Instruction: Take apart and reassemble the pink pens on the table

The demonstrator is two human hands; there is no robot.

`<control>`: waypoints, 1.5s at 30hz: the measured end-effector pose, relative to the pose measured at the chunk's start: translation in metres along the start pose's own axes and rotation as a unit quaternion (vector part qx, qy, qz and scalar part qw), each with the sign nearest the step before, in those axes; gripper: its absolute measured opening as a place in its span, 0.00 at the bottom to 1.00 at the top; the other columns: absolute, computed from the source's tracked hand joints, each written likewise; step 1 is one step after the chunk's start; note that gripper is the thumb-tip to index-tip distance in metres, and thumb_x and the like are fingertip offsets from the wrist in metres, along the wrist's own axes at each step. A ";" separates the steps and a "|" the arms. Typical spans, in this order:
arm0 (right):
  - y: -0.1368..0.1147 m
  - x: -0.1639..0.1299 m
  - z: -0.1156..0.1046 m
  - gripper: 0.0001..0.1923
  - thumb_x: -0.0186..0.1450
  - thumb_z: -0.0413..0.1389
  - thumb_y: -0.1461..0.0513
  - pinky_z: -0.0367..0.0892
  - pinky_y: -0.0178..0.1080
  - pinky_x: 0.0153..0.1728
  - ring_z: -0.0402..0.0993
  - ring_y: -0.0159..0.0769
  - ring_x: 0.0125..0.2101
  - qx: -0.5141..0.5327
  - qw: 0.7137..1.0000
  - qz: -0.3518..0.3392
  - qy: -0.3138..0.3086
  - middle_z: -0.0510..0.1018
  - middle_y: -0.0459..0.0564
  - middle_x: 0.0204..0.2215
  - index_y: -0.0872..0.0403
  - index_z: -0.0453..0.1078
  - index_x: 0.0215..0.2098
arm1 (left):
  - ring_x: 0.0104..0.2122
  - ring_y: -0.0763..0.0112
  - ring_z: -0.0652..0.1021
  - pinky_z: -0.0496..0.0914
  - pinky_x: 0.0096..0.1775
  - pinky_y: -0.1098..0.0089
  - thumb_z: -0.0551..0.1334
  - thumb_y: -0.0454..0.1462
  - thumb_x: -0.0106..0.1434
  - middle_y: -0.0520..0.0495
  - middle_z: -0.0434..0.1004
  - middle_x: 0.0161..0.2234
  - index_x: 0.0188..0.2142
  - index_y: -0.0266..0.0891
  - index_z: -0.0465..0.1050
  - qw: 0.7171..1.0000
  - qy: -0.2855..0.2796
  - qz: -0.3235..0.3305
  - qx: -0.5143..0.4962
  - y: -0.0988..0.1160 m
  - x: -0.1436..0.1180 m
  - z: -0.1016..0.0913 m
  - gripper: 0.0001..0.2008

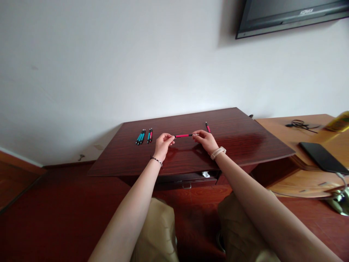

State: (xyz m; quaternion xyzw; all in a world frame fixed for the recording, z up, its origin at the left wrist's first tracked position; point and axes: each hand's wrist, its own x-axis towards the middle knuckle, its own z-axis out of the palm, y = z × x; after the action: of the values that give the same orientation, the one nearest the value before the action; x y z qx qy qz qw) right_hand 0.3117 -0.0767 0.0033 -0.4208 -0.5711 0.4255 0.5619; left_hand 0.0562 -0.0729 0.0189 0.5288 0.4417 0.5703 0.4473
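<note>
Arms stretched straight out ahead of us, we hold a pink pen (184, 136) level above the dark wooden table (245, 140). Our left hand (163, 144) pinches the pen's left end between thumb and fingertips, knuckles curled, with a thin bracelet (156, 159) at the wrist. Our right hand (205, 141) pinches the right end the same way, palm turned down, a pale watch band (217, 153) round the wrist. The pen runs sideways between the two hands, clear of the tabletop. Just behind our right hand another pink pen (208, 127) lies on the table. Well to the left of our left hand lies a small row of pens (144, 136), teal and pink. Further right, on a lighter desk (275, 125), rests a dark tablet (323, 157).
</note>
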 end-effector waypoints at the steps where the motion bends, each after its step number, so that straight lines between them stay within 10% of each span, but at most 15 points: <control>1: 0.000 0.000 0.000 0.24 0.61 0.68 0.42 0.75 0.41 0.38 0.78 0.38 0.32 0.000 1.000 0.001 -0.001 0.84 0.50 0.34 0.51 0.79 0.42 | 0.30 0.71 0.79 0.70 0.34 0.71 0.76 0.46 0.57 0.49 0.79 0.31 0.37 0.39 0.75 1.000 -0.003 0.003 0.001 0.000 0.000 0.000 0.17; 45: -0.004 -0.001 0.001 0.24 0.63 0.67 0.39 0.75 0.41 0.38 0.78 0.39 0.32 0.010 1.000 0.011 0.012 0.83 0.50 0.31 0.51 0.78 0.35 | 0.30 0.71 0.78 0.70 0.34 0.70 0.76 0.46 0.57 0.48 0.80 0.32 0.37 0.40 0.78 1.000 -0.013 0.007 0.008 0.004 -0.002 0.000 0.16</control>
State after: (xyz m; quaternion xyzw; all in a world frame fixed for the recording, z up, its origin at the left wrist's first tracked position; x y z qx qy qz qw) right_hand 0.3106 -0.0791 0.0068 -0.4266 -0.5554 0.4323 0.5680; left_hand 0.0558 -0.0757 0.0224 0.5428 0.4369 0.5627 0.4448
